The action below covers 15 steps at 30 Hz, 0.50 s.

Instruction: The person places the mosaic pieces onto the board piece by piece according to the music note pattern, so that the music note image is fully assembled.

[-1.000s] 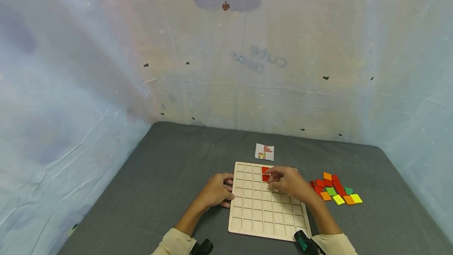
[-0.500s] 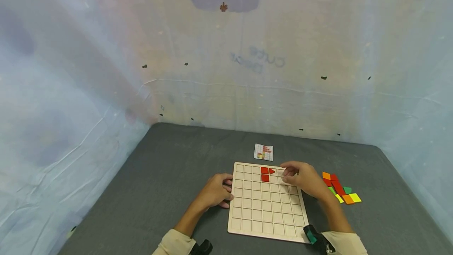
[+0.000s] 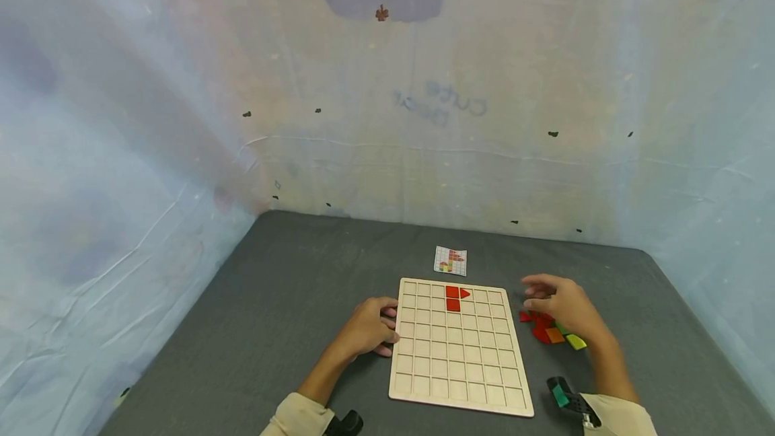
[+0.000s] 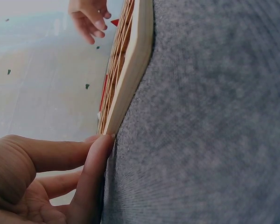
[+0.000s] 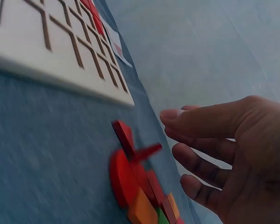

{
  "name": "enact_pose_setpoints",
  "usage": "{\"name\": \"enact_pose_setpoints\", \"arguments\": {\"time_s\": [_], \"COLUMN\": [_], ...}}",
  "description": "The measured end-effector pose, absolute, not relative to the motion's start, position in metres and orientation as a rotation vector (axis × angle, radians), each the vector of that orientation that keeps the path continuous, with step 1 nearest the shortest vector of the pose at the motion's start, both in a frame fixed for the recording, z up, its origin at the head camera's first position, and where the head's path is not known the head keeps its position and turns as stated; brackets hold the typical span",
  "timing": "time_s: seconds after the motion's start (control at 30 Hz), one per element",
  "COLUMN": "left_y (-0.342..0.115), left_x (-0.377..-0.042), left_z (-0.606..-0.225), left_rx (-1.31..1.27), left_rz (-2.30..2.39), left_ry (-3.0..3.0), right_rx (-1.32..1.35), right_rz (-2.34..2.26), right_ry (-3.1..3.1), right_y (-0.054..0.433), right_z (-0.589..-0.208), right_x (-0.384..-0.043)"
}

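Note:
A pale wooden grid board (image 3: 457, 355) lies flat in front of me in the head view. My left hand (image 3: 366, 328) grips its left edge, with thumb and finger meeting at the rim in the left wrist view. Two red square tiles (image 3: 453, 305) and a red triangle tile (image 3: 465, 293) sit in cells near its far edge. To the right of the board, my right hand (image 3: 566, 305) is over loose coloured tiles, holding nothing, its fingers loosely bent. Below it in the right wrist view are a rounded red tile (image 5: 121, 179) and an orange tile (image 5: 142, 207).
Beyond the board lies a small printed card (image 3: 451, 261) with a coloured grid pattern. Part of the tile pile, with a yellow tile (image 3: 576, 342) at its near side, is hidden behind my right hand. A dark grey cloth (image 3: 315, 268) covers the table; hanging sheets enclose it.
My right hand has moved right, off the board to over the loose tiles, uncovering the red triangle beside the red squares. The left hand has stayed at the board's edge.

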<state>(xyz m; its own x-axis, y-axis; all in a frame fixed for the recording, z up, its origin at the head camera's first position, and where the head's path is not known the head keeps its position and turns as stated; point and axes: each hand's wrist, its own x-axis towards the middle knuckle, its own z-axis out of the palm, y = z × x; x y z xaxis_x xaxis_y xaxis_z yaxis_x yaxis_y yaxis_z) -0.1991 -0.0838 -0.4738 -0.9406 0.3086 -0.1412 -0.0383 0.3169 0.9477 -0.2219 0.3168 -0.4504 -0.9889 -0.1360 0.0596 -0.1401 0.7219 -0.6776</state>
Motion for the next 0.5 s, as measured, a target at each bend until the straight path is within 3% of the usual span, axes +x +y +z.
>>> {"name": "enact_pose_setpoints", "arguments": {"time_s": [0.5], "left_y": [-0.085], "left_x": [-0.199], "left_z": [-0.474], "left_rx": [0.264], "left_rz": [1.682], "left_ry": [2.285], "right_rx": [0.157], "right_rz": [1.110], "right_ry": [-2.983], "right_y": [0.350], "right_z": [-0.455], "right_x": [-0.216]}}
